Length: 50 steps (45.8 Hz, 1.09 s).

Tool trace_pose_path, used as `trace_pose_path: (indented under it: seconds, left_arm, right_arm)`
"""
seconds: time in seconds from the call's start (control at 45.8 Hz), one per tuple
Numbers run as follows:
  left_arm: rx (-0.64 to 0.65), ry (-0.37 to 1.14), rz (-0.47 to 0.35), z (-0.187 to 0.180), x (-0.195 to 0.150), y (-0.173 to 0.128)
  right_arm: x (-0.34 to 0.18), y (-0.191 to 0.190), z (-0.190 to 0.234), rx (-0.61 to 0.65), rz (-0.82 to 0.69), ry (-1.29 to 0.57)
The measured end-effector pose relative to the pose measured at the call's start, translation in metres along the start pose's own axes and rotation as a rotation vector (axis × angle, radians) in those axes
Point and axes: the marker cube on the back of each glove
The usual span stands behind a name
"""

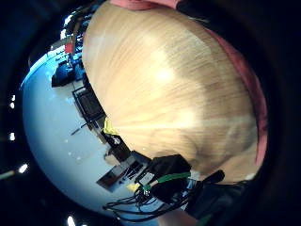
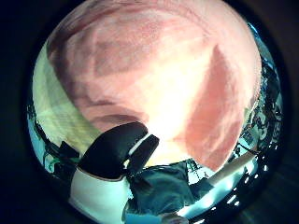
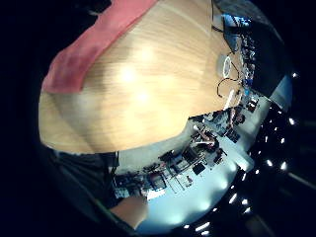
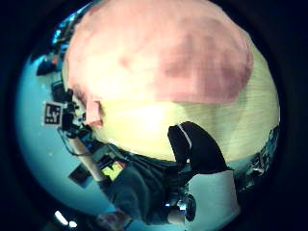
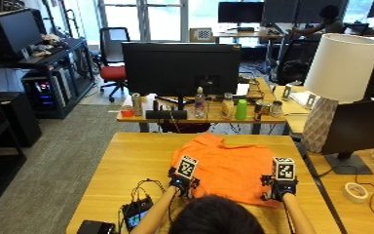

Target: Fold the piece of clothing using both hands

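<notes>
Orange shirt (image 5: 229, 165) flat on table (image 5: 135, 161) | collar away from person

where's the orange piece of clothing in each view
Outside view: orange cloth garment spread on the wooden table, between both hands.
Left thumb side: fills most of the picture.
Left little finger side: a strip along the table's edge.
Right thumb side: covers the table's far part.
Right little finger side: a band beside bare wood.
Shared landmark: the wooden table.

One orange garment (image 5: 231, 168), two gloved hands (image 5: 182, 185)
</notes>
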Motion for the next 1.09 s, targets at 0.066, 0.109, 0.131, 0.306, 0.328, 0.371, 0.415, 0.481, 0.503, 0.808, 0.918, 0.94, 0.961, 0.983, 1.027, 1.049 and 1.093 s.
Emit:
trace_pose_path:
  seconds: [0.066,0.109,0.131,0.306,0.328,0.371,0.415,0.481,0.503,0.808,0.918,0.94,0.961,0.983,1.027,1.049,1.093]
  left_arm:
    - [0.022,0.006,-0.009,0.0,0.0,-0.008]
    - [0.027,0.021,0.005,0.001,0.001,-0.012]
    - [0.024,0.033,0.014,0.001,0.001,-0.013]
    - [0.005,0.123,0.084,0.005,0.002,-0.023]
    - [-0.002,0.125,0.083,0.006,0.002,-0.022]
    - [-0.02,0.122,0.065,0.006,0.001,-0.02]
    - [-0.02,0.113,0.05,0.006,0.0,-0.017]
    - [0.047,0.098,0.06,0.003,0.0,-0.019]
    - [0.072,0.094,0.065,0.002,0.0,-0.02]
    - [0.465,0.027,0.167,-0.017,0.006,-0.033]
    - [0.529,-0.037,0.124,-0.023,0.007,-0.036]
    - [0.546,-0.044,0.128,-0.024,0.008,-0.036]
    - [0.561,-0.05,0.14,-0.024,0.01,-0.037]
    - [0.577,-0.055,0.156,-0.025,0.012,-0.037]
    - [0.611,-0.067,0.193,-0.027,0.016,-0.039]
    - [0.628,-0.075,0.208,-0.028,0.017,-0.04]
    - [0.644,-0.095,0.22,-0.029,0.018,-0.04]
  right_arm:
    - [0.0,-0.003,0.005,-0.012,0.01,0.001]
    - [-0.001,-0.002,0.008,-0.016,0.015,0.003]
    - [-0.003,0.003,0.008,-0.019,0.016,0.003]
    - [-0.029,0.076,0.005,-0.044,-0.007,0.002]
    - [-0.03,0.074,0.007,-0.035,-0.01,0.001]
    - [-0.031,0.072,0.011,-0.025,-0.022,-0.001]
    - [-0.032,0.071,0.015,-0.023,-0.03,-0.004]
    - [-0.032,0.074,0.018,-0.026,-0.021,-0.01]
    - [-0.032,0.074,0.019,-0.021,-0.018,-0.014]
    - [-0.019,0.044,0.021,0.294,0.017,-0.062]
    - [0.0,-0.024,0.04,0.4,0.028,-0.028]
    - [0.0,-0.026,0.04,0.414,0.029,-0.025]
    - [-0.001,-0.028,0.039,0.429,0.028,-0.021]
    - [-0.001,-0.029,0.039,0.445,0.028,-0.015]
    - [-0.001,-0.029,0.037,0.466,0.029,0.007]
    - [-0.002,-0.027,0.035,0.468,0.028,0.02]
    - [-0.007,-0.008,0.028,0.452,0.015,0.037]
